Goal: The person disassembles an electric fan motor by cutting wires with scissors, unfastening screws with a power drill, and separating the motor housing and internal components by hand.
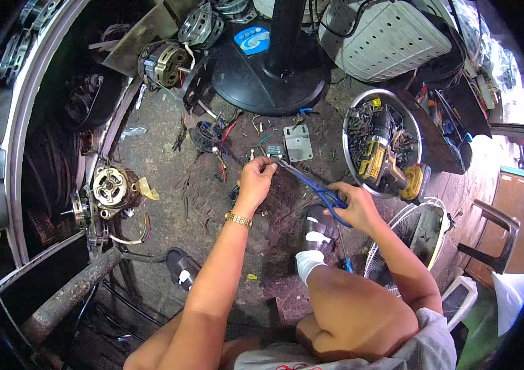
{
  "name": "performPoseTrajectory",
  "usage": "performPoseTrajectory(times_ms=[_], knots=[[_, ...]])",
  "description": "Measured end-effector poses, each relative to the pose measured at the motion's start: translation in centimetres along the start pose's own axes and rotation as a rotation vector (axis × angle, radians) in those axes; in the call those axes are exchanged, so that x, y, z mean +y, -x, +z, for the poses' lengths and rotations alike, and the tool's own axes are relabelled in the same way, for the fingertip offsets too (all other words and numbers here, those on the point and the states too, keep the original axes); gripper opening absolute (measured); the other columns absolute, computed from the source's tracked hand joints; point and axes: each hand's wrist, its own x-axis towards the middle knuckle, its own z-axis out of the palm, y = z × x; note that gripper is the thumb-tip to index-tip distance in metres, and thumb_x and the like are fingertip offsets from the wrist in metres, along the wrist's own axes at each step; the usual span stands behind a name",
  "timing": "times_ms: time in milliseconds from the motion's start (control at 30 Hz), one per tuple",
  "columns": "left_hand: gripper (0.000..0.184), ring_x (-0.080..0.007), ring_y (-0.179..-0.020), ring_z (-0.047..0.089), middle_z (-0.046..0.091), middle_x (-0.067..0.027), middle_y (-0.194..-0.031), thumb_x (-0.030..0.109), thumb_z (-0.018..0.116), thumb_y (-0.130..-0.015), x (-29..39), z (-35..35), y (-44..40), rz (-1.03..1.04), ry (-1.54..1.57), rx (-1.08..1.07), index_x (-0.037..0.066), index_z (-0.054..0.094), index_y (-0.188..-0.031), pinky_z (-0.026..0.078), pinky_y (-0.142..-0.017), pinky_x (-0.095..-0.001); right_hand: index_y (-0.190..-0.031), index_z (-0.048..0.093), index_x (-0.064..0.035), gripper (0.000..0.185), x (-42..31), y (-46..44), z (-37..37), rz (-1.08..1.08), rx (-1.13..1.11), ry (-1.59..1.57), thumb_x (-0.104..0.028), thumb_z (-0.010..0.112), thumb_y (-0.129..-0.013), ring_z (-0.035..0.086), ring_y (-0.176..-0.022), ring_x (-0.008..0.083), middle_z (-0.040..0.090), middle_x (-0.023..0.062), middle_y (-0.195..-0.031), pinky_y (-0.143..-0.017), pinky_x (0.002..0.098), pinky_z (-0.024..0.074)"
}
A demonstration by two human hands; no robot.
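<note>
My left hand [256,179], with a gold watch [238,219] on its wrist, is closed in a pinch at the centre; what lies between its fingertips is too small to make out. My right hand [354,208] holds blue-handled scissors [323,193] by the loops. Their blades point up and left, with the tips close to my left fingertips. Just beyond the tips is a small grey block [275,150]. A metal plate with holes [298,143] lies to its right on the dark floor.
A round black base [268,80] stands ahead. At right, a metal basin [418,126] holds small parts and a yellow drill [380,161]. Motors [113,188] and wires lie left. A fan grille [438,216] sits right, and a screwdriver [347,265] lies near my shoe.
</note>
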Motion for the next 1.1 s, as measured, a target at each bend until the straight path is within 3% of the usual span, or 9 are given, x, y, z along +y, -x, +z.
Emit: performPoseTrajectory(times_ms=[200,500,667,767,933,1000,1100], knots=[[0.018,-0.0087,-0.064,0.052,0.061,-0.0024,-0.070,0.015,0.062,-0.085,-0.4,-0.3,-0.3,-0.018,-0.041,-0.016,-0.002,0.064,-0.091,0.043,-0.062,-0.0273,-0.107,0.063,-0.0081,0.053,0.7,-0.5,0.5,-0.110,0.053,-0.025,-0.031,0.080,-0.062,0.061,-0.063,0.0273,0.062,0.0147,-0.071,-0.061,0.0357,0.0466],[0.019,-0.0120,-0.069,0.057,0.065,-0.0059,-0.076,0.016,0.062,-0.084,0.2,-0.1,0.0,-0.028,-0.041,-0.041,-0.001,0.064,-0.093,0.044,-0.067,-0.0285,-0.106,0.063,-0.0054,0.052,0.8,-0.6,0.4,-0.050,0.014,-0.017,-0.030,0.080,-0.063,0.062,-0.064,0.0269,0.062,0.0151,-0.071,-0.060,0.0353,0.0470],[0.020,-0.0158,-0.072,0.059,0.065,-0.0081,-0.079,0.017,0.062,-0.084,0.2,0.2,0.1,0.033,-0.243,-0.007,0.001,0.064,-0.095,0.044,-0.071,-0.0316,-0.106,0.063,-0.0065,0.052,1.3,-0.4,0.7,-0.070,0.051,-0.012,-0.030,0.080,-0.063,0.062,-0.063,0.0277,0.062,0.0149,-0.070,-0.060,0.0355,0.0472],[0.021,-0.0158,-0.073,0.059,0.066,-0.0076,-0.082,0.019,0.061,-0.084,-0.7,0.1,-0.3,-0.009,-0.091,-0.055,0.002,0.064,-0.096,0.043,-0.074,-0.0328,-0.106,0.063,-0.0076,0.051,1.2,-0.3,0.7,-0.075,0.058,-0.002,-0.030,0.080,-0.063,0.063,-0.063,0.0278,0.062,0.0146,-0.070,-0.061,0.0353,0.0475],[0.019,-0.0157,-0.074,0.060,0.067,-0.0075,-0.081,0.019,0.061,-0.084,-1.5,0.0,-0.7,-0.031,-0.107,-0.056,0.002,0.064,-0.093,0.043,-0.075,-0.0324,-0.106,0.063,-0.0084,0.052,1.6,-0.6,1.1,-0.088,0.066,-0.013,-0.030,0.080,-0.062,0.062,-0.063,0.0283,0.061,0.0144,-0.068,-0.059,0.0348,0.0468],[0.019,-0.0156,-0.074,0.060,0.067,-0.0075,-0.080,0.018,0.061,-0.084,-1.1,-0.2,-0.7,-0.041,-0.084,-0.077,0.002,0.064,-0.093,0.043,-0.075,-0.0321,-0.105,0.063,-0.0073,0.051,1.5,-0.8,1.2,-0.105,0.072,-0.029,-0.027,0.080,-0.061,0.054,-0.056,0.0223,0.056,0.0112,-0.064,-0.056,0.0336,0.0443],[0.018,-0.0147,-0.073,0.060,0.067,-0.0070,-0.079,0.018,0.061,-0.084,-1.0,-0.1,-0.8,-0.043,-0.069,-0.092,0.002,0.064,-0.092,0.043,-0.074,-0.0308,-0.105,0.062,-0.0098,0.050,2.0,-1.1,1.4,-0.170,0.098,0.110,-0.028,0.080,-0.061,0.058,-0.060,0.0272,0.058,0.0123,-0.065,-0.057,0.0363,0.0451]])
